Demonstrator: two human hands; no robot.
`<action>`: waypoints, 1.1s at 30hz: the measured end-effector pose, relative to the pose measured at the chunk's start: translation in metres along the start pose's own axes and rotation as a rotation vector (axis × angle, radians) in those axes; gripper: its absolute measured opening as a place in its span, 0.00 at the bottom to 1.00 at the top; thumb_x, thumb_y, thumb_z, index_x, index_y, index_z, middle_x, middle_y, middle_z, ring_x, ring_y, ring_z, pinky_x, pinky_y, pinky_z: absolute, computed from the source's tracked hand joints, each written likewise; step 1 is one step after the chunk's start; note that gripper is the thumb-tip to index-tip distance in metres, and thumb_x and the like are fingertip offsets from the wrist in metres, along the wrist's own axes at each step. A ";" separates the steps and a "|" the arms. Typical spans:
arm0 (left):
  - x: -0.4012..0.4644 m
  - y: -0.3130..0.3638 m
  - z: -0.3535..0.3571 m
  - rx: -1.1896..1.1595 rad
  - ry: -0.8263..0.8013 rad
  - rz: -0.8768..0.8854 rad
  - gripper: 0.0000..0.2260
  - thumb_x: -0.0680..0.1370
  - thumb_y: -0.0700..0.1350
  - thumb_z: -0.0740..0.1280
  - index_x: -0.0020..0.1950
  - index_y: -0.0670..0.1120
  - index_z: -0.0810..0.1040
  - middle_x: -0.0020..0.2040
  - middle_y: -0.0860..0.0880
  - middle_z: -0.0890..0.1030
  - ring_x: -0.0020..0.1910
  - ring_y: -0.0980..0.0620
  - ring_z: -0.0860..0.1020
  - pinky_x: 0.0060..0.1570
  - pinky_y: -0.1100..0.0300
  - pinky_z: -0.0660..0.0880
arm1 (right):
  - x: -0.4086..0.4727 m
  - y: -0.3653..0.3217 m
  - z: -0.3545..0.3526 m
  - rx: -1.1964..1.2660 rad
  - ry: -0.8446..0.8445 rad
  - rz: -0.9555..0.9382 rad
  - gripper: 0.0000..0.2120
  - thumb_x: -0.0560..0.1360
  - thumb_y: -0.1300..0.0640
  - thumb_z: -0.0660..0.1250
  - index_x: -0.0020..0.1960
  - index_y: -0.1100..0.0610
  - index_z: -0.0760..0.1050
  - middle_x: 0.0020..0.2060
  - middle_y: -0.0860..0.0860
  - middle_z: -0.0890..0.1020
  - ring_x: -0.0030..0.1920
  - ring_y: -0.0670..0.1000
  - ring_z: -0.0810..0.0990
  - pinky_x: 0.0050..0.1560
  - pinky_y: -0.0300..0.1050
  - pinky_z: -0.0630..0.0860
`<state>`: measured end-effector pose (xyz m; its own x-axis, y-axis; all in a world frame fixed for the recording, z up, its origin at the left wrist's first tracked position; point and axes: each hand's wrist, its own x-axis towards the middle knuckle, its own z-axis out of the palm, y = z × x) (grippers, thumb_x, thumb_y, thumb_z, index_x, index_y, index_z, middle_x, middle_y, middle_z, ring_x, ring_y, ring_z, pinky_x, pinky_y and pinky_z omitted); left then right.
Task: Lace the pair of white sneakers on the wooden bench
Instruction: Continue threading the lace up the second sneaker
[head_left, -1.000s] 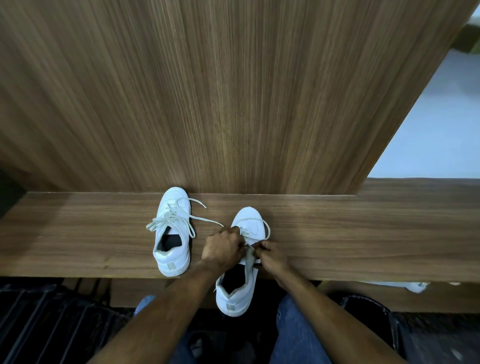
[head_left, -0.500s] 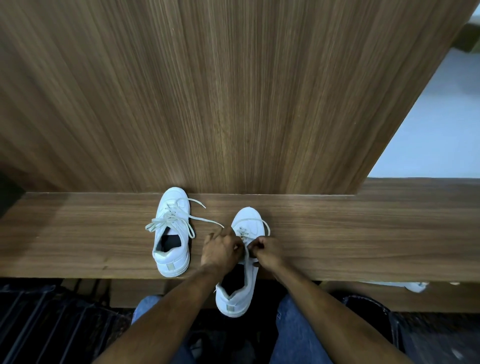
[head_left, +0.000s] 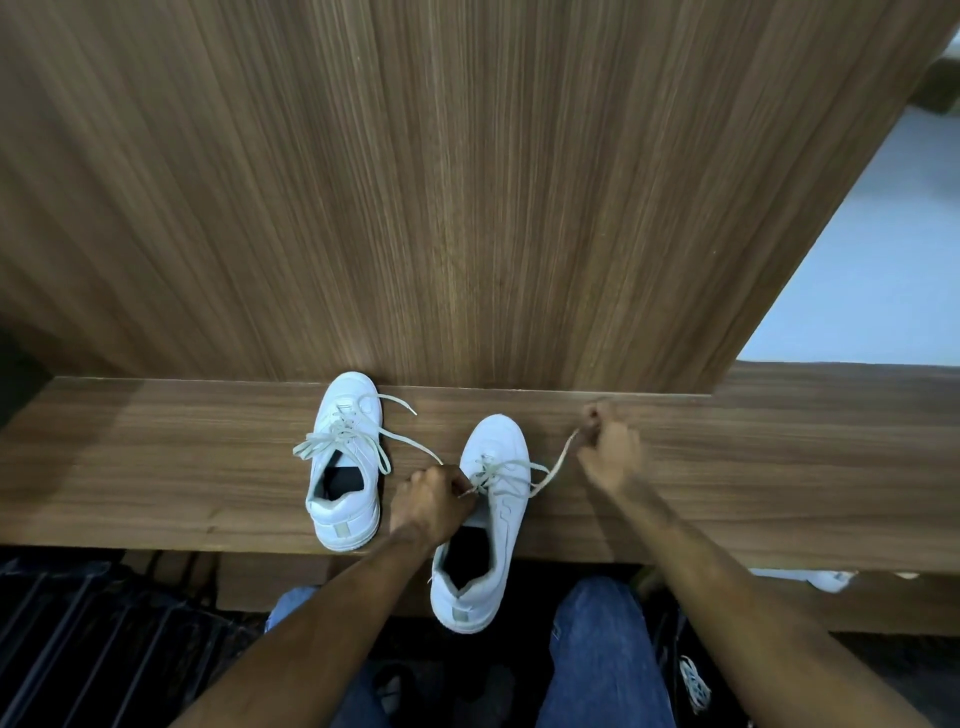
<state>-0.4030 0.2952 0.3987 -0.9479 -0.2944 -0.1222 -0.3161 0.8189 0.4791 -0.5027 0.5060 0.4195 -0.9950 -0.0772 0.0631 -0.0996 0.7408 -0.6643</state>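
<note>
The wooden bench (head_left: 156, 467) is running across the view from nine to three o'clock, and both sneakers are sitting on it with toes pointing to twelve. The right sneaker (head_left: 488, 525) is overhanging the near edge toward six o'clock, heel off the wood; the left sneaker (head_left: 345, 467) is lying at its ten o'clock, wholly on the bench, its laces trailing loose.

The left hand (head_left: 431, 501) is curling its fingers at the eyelets, pinching lace there. The right hand (head_left: 610, 449), blurred, is pinching the lace (head_left: 550, 470) and drawing it taut toward two o'clock.

The risks, as I judge them: the pull is dragging sideways on a shoe already hanging off the edge, so a looser left-hand hold could be letting it tip toward the knees. Pulling too far could also be stripping the opposite lace end out of its eyelet.
</note>
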 end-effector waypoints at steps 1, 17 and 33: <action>0.001 0.001 -0.001 0.010 -0.009 -0.010 0.09 0.72 0.54 0.69 0.49 0.54 0.83 0.48 0.50 0.84 0.52 0.46 0.80 0.52 0.57 0.75 | -0.008 0.002 0.010 -0.066 -0.059 -0.077 0.09 0.73 0.61 0.67 0.51 0.51 0.75 0.53 0.52 0.76 0.52 0.55 0.77 0.47 0.47 0.71; -0.003 0.003 -0.006 -0.081 -0.033 -0.105 0.08 0.71 0.56 0.70 0.48 0.57 0.84 0.47 0.51 0.84 0.51 0.47 0.80 0.51 0.56 0.76 | 0.004 -0.025 0.016 0.349 0.075 0.029 0.07 0.76 0.59 0.67 0.45 0.54 0.84 0.41 0.47 0.84 0.44 0.49 0.82 0.46 0.43 0.74; -0.004 0.007 -0.005 -0.069 -0.042 -0.147 0.09 0.71 0.57 0.70 0.48 0.57 0.84 0.48 0.50 0.84 0.52 0.46 0.80 0.50 0.56 0.77 | -0.047 -0.010 0.060 -0.339 -0.340 -0.431 0.11 0.76 0.52 0.63 0.55 0.53 0.80 0.56 0.50 0.80 0.61 0.53 0.75 0.61 0.45 0.68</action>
<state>-0.4012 0.3000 0.4070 -0.8930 -0.3864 -0.2308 -0.4491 0.7322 0.5120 -0.4542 0.4622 0.3789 -0.8141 -0.5808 -0.0045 -0.5413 0.7616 -0.3563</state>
